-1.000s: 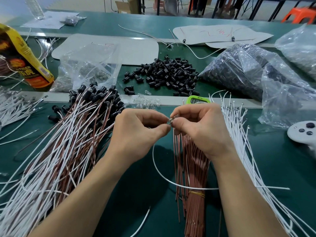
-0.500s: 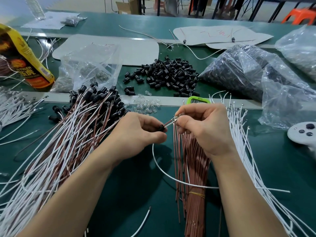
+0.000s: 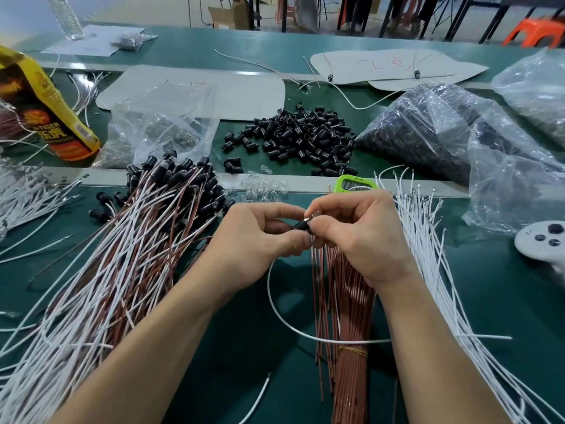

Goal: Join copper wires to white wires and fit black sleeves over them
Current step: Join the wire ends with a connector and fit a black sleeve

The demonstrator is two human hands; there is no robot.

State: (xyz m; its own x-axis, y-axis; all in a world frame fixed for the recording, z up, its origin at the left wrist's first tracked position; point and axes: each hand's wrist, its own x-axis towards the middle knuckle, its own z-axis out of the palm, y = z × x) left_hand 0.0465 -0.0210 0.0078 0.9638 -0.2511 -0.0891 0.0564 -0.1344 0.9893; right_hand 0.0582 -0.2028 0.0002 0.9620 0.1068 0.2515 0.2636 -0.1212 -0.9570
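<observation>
both hands meet low over the desk [image 3: 495, 301], their fingertips almost touching. the left hand [image 3: 256, 240] pinches a black sleeve [image 3: 301, 225] between thumb and forefinger, with the other fingers curled under. the right hand [image 3: 363, 237] pinches a small shiny tip [image 3: 313, 214] just beside the sleeve's right end. whether that tip is bare metal or a clear part is too small to tell.

the relation that counts is that the sleeve lies between the two thumbs. its long axis slants from lower left to upper right, roughly in line with the tip. so the sleeve sits left of the joint, and any slide has to go along that slant, toward the right hand. the left hand has the sleeve and the right hand anchors the wire end.

a white wire [image 3: 269, 286] drops from under the hands, loops down and runs off right across the bundle of copper wires [image 3: 348, 362], which lies lengthwise under the right wrist. the fingers hide which copper wire belongs to this joint.

the sleeve looks to be going over the joint, partly on. the next push wants both pinches on one axis, since a tilt could jam the sleeve or bend the tip. the loose sleeves [image 3: 305, 139] lie well beyond the hands.
</observation>
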